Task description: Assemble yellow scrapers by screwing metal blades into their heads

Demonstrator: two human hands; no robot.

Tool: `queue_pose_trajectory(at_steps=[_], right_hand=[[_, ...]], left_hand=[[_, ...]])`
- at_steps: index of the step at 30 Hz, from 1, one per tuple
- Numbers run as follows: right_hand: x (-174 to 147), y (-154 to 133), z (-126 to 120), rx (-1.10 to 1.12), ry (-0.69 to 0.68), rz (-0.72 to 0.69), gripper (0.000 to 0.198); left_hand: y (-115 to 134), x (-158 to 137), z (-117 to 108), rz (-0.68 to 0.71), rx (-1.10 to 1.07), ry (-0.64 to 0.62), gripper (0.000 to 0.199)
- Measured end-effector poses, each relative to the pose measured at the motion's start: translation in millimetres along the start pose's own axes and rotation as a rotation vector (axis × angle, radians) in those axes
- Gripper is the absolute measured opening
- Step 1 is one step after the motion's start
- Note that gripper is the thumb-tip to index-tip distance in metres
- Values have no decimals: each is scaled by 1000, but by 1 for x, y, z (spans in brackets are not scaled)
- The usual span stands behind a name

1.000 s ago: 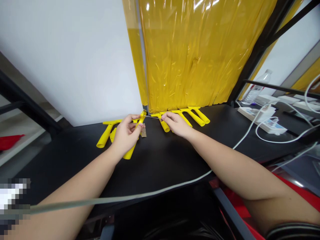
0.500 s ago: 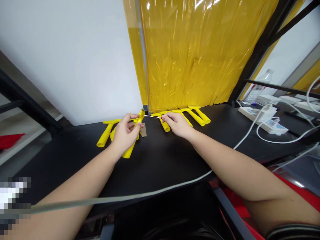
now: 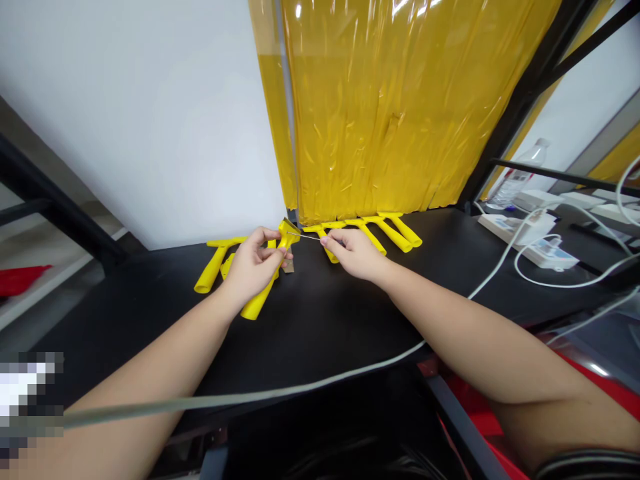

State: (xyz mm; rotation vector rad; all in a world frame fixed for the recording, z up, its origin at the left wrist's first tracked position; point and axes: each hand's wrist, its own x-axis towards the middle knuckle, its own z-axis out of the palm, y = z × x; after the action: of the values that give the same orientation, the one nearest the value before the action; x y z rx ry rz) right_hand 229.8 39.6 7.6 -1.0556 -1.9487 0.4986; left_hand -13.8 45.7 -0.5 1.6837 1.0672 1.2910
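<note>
My left hand (image 3: 256, 263) is closed around a yellow scraper (image 3: 257, 301), its tubular handle slanting down toward me and its flat head above my fingers. A thin metal shaft, seemingly a screwdriver (image 3: 305, 236), runs from my right hand (image 3: 353, 250) to the scraper's head, where its tip meets the face. My right fingers pinch its handle end, which they mostly hide. Under my left fingers a small metal plate (image 3: 289, 267) lies on the black table (image 3: 320, 327). Another yellow scraper (image 3: 213, 270) rests left of my left hand, with yellow pieces partly hidden behind it.
Several more yellow scrapers (image 3: 395, 235) lie in a row against the yellow plastic curtain (image 3: 375, 133). At right are a white power strip (image 3: 530, 240), cables and a clear bottle (image 3: 520, 173). A pale cable (image 3: 300, 389) crosses in front of the table. A white panel (image 3: 150, 120) stands behind.
The held scraper has turned so that its head faces more toward me, with its handle end slightly further left. The screwdriver stays against it; my right hand has barely moved.
</note>
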Motion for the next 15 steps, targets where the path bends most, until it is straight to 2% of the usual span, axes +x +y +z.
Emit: queue_pose_trajectory(at_steps=[3, 7, 11, 15], right_hand=[[1, 0, 0, 145, -41, 107, 47], [2, -1, 0, 512, -145, 277, 49], [2, -6, -2, 832, -256, 363, 48], [1, -10, -5, 980, -330, 422, 47]], left_hand=[[0, -1, -2, 16, 23, -8, 35], [1, -2, -4, 125, 53, 13, 33], [3, -3, -6, 247, 65, 17, 27], [9, -5, -9, 356, 129, 64, 21]])
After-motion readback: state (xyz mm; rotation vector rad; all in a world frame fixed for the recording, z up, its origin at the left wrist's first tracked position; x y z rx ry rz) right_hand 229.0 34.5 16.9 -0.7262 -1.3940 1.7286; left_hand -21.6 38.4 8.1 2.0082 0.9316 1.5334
